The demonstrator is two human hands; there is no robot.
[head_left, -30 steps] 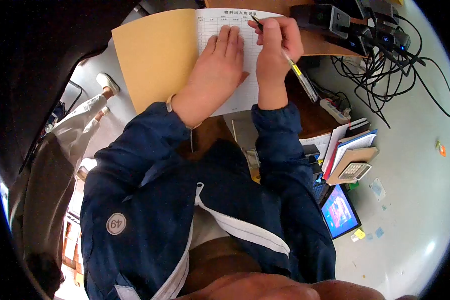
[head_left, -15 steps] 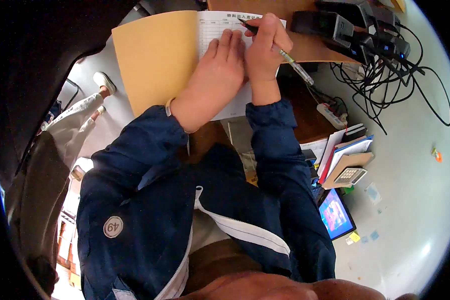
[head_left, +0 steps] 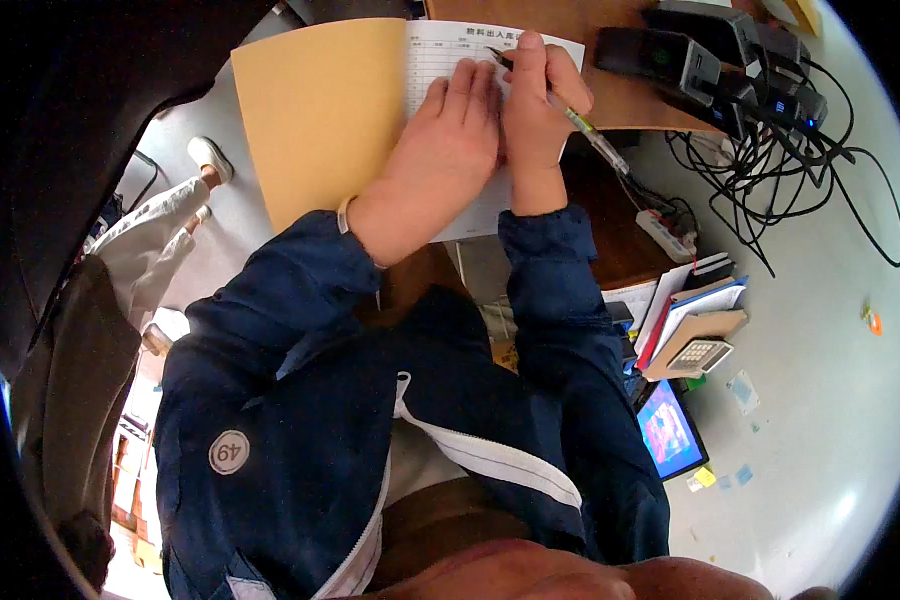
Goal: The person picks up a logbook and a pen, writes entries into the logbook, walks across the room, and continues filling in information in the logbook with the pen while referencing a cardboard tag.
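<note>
An open record book lies before me, its tan cover [head_left: 320, 120] folded out on the left and a white printed form page [head_left: 440, 40] on the right. Across that page my left hand [head_left: 440, 150] rests flat, fingers stretched toward the heading. My right hand [head_left: 540, 110] is closed around a pen [head_left: 595, 140], whose dark tip points at the upper rows of the form, just below the heading. Whether the tip touches the paper I cannot tell. Part of the table lies hidden under both hands.
Black box-shaped devices [head_left: 660, 65] with tangled black cables [head_left: 780, 180] stand right of the book on the brown desk [head_left: 560, 20]. Farther down are a power strip [head_left: 665, 235], upright folders [head_left: 690, 300], a calculator [head_left: 700, 355] and a lit screen [head_left: 670, 430]. Another person's legs [head_left: 155, 225] show at left.
The whole view has shifted slightly, so the book and devices appear a little farther right. My right hand and the pen tip sit slightly lower on the page; the left hand stays flat.
</note>
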